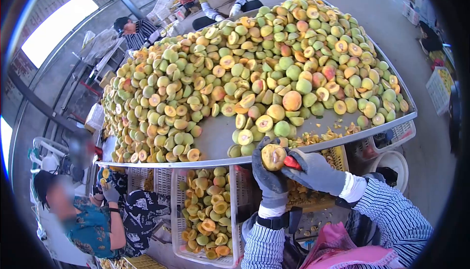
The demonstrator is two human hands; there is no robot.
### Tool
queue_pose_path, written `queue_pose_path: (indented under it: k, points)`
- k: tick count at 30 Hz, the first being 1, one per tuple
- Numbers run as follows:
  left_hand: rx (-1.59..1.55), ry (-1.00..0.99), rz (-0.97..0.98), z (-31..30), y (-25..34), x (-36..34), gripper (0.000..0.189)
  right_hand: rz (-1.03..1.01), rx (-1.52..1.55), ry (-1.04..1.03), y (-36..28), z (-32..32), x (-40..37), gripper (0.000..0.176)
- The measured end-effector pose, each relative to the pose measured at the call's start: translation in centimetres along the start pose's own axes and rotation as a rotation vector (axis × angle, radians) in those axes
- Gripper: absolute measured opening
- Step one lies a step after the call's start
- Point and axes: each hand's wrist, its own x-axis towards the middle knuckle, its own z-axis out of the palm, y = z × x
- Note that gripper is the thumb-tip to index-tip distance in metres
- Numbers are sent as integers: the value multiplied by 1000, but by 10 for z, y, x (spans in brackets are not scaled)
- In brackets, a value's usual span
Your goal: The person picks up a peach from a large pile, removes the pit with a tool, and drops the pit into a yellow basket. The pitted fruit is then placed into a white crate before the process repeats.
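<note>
My left hand (pixel 270 180), in a grey work glove, is closed around a yellow-fleshed peach half (pixel 273 157), its cut face turned toward me. My gloved right hand (pixel 317 170) grips a red-handled tool (pixel 293 163) right at the fruit's edge; its working end is hidden. Both hands are at the near rim of a large metal table (pixel 215 139) heaped with whole and halved peaches (pixel 292 100). Below my hands, a yellow crate (pixel 339 159) holds small scraps, partly covered by my arms.
A white crate (pixel 236 210) of peach halves stands left of my arms. A co-worker in a teal patterned shirt (pixel 98 225) sits at the left, holding fruit. Other people sit along the table's far side. A white bucket (pixel 399 163) and a white crate (pixel 409 133) are at the right.
</note>
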Motion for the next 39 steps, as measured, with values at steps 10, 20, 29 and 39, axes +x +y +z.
queue_pose_path:
  k: [10,20,29,39]
  points:
    - [-67,49,-10,-10,-20,1,51,-19,61,-112,16,-1,-6,45]
    - [-148,146,-101,3,-13,-1,36,10,265,-123,26,8,-13,41]
    - [804,-51,517,0,-9,-5,32,539,734,-598,9,-16,-14,53]
    - [896,-307,188,-16,-5,2,33,606,796,-739,24,-19,-22,60]
